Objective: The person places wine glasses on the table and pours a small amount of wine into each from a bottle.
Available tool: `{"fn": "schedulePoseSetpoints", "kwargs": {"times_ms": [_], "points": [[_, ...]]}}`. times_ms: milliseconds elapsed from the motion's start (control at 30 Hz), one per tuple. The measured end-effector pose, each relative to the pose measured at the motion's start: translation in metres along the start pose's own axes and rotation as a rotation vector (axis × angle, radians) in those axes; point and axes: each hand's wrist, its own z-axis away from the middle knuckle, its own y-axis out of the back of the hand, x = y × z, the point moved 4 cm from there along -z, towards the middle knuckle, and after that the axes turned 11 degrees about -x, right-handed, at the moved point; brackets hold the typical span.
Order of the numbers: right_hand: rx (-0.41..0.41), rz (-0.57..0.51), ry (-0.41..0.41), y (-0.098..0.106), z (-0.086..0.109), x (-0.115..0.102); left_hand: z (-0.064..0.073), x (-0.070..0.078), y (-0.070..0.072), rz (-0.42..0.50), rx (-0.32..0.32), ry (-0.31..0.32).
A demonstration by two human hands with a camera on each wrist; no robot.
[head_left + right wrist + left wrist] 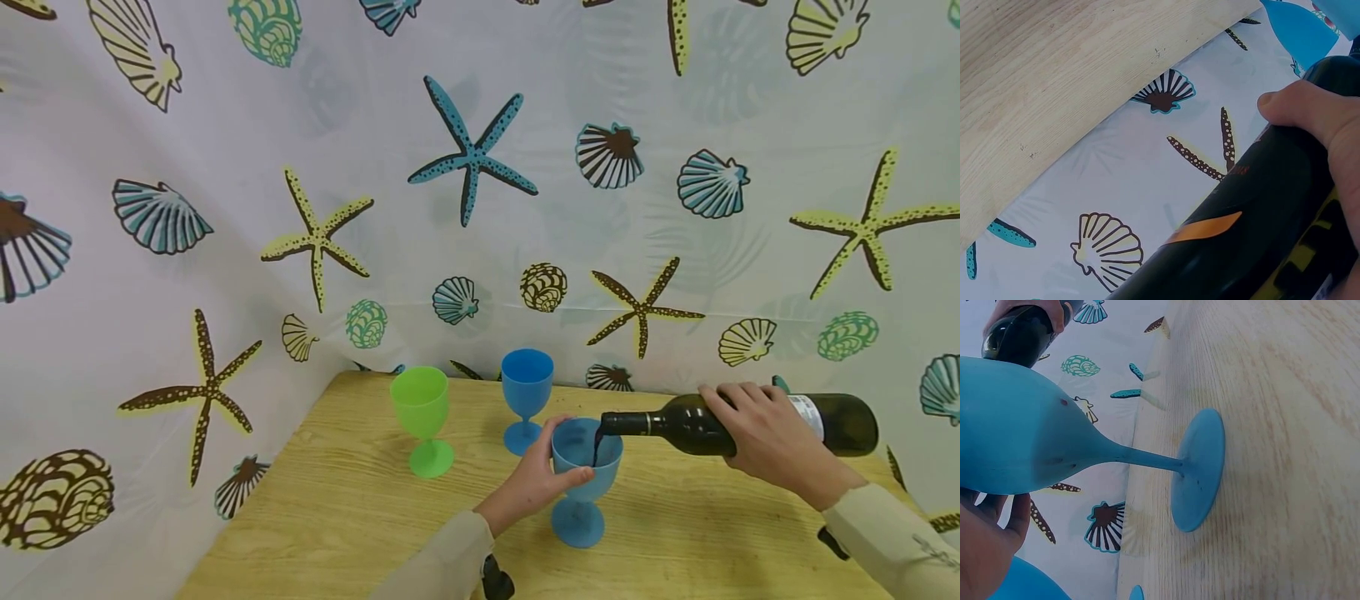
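My right hand [772, 429] grips a dark wine bottle [690, 425] round its body, held almost level. Its neck reaches over the rim of a light blue plastic goblet [587, 479], and a thin dark stream runs from the mouth into the bowl. With the thumb and fingers of my left hand [536, 479] I hold that goblet's bowl from the left. In the left wrist view the goblet's round foot [1200, 469] stands on the wooden table. The right wrist view shows the bottle [1210, 244] close up, with my thumb [1291, 106] across it.
A darker blue goblet [527, 383] stands just behind the held one, and a green goblet [422, 408] stands further left on the wooden table [337, 533]. Behind and along the left side hangs a white cloth [525, 242] printed with shells and starfish.
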Motion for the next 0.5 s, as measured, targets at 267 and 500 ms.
{"fn": "schedulePoseSetpoints", "kwargs": {"times_ms": [267,500], "points": [[-0.007,-0.006,-0.005,-0.0019,-0.0014,-0.0007,-0.0005,-0.0013,0.0003,0.013,-0.002,0.017],[-0.023,0.003,-0.006,-0.0008,-0.0028,-0.0013,-0.0005,-0.0008,0.0003,0.004,-0.001,0.025]]}}
